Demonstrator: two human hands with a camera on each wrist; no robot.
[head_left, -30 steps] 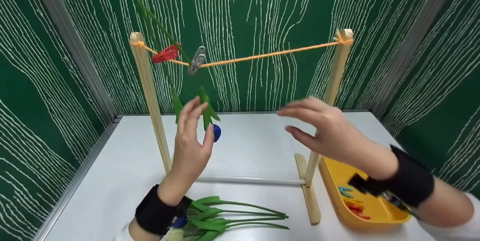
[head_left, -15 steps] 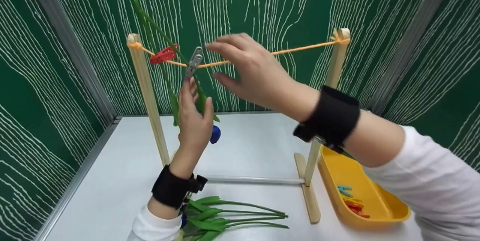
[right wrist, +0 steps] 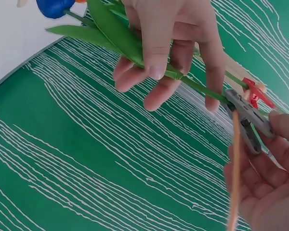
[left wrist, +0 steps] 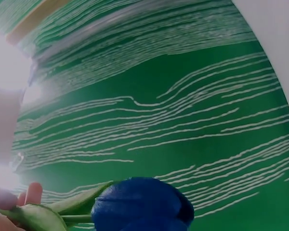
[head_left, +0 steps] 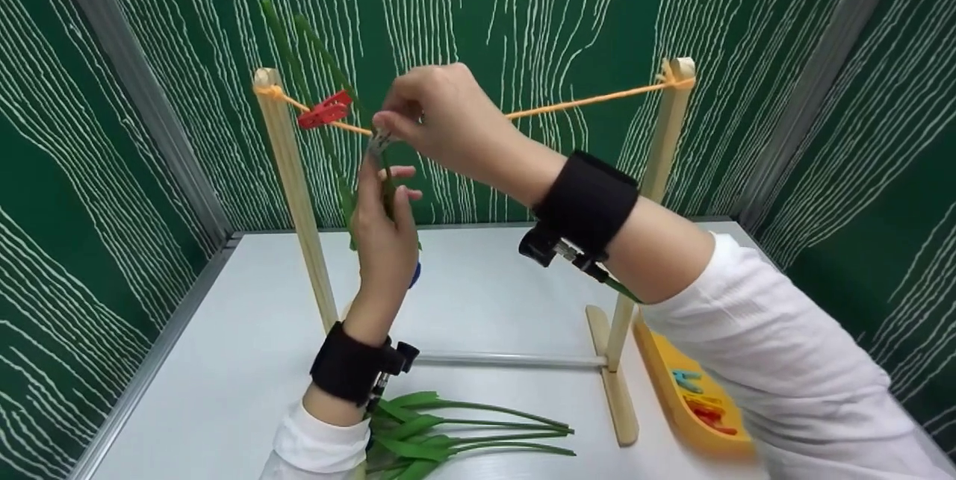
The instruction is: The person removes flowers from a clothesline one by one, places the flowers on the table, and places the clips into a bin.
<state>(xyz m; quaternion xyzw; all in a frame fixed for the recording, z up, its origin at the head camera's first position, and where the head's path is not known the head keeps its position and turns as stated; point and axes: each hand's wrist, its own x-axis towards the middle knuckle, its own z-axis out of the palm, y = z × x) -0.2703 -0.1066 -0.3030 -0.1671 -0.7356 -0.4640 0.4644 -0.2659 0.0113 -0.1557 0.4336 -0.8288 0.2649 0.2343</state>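
My right hand (head_left: 444, 110) pinches the handles of a grey clothespin (right wrist: 250, 115), which sits on the orange string (head_left: 582, 103). A green stem of a blue tulip (left wrist: 142, 204) runs to the clothespin's nose; its flower hangs downward. Just below the clip, my left hand (head_left: 385, 241) holds this stem between thumb and fingers, plain in the right wrist view. To the left, a red clothespin (head_left: 326, 110) clips another green stem to the string. That second flower is mostly hidden behind my left hand in the head view.
Wooden posts (head_left: 668, 144) carry the string, joined low down by a pale rod (head_left: 515, 359). Several green-stemmed flowers (head_left: 478, 428) lie on the white table in front. A yellow tray (head_left: 672, 405) with blue, yellow and red clothespins stands at right, partly behind my right sleeve.
My right hand has swung left from the right post and taken hold of the grey clothespin. My left hand has risen and closed around the tulip's stem.
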